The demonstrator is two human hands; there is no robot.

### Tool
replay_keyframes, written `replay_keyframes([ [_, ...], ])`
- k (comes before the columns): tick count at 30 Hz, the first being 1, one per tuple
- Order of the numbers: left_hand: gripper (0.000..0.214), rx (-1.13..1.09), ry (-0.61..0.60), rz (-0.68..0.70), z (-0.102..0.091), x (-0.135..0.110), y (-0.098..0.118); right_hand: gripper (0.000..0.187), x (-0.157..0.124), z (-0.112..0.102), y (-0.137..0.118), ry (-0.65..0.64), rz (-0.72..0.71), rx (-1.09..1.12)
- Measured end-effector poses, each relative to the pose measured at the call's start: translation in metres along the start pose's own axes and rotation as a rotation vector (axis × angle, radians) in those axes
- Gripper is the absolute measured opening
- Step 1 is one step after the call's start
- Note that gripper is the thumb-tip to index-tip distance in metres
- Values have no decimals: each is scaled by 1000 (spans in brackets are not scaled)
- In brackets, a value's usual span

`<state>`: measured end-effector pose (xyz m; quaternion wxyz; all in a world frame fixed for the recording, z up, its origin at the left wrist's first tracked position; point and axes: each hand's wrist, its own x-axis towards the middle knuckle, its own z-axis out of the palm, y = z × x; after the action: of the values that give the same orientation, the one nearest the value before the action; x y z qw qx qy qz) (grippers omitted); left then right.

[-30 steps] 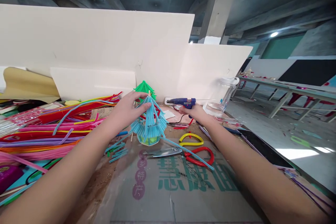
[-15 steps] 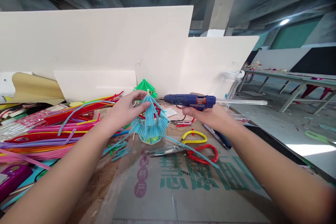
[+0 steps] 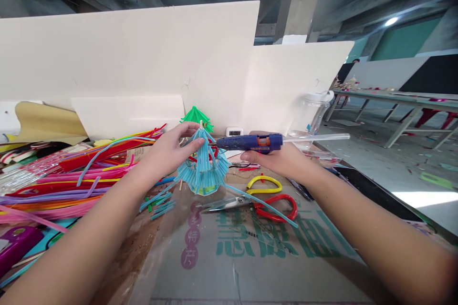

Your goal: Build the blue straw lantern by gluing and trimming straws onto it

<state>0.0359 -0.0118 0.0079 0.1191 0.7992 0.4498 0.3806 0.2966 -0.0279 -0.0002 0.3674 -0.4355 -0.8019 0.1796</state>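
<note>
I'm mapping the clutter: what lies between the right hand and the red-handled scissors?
In the head view, a yellow loop handle lies between the right hand and the red-handled scissors.

I can read little here. The cardboard (image 3: 214, 281) carries a row of big green Chinese characters (image 3: 265, 238) printed across its middle. They are partly covered along their tops, and I cannot make out any one of them with certainty. To their left, a column of three purple discs (image 3: 191, 240) holds one character each. The middle one looks like 特 and the lowest like 产, while the top one is blurred. A small white clock (image 3: 234, 132) shows dark digits, roughly 16:03, too small to be sure. The glue gun (image 3: 246, 142) bears an orange label (image 3: 264, 141) whose print is unreadable.
</note>
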Motion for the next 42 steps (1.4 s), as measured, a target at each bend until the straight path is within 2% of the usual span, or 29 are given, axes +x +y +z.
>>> replay_keyframes([
  [9,44,11,-2,-15,0,1,-2,35,1,1,-2,5,-27,-73],
  [13,44,30,5,-4,0,1,-2,39,0,2,-3,23,42,-106],
  [29,45,17,1,-8,2,2,-4,32,1,3,-4,24,-6,-75],
  [37,45,-32,-3,12,1,0,-1,40,-1,3,-6,20,33,-67],
  [42,41,-55,-50,46,-4,0,2,38,-1,4,-9,42,36,-82],
])
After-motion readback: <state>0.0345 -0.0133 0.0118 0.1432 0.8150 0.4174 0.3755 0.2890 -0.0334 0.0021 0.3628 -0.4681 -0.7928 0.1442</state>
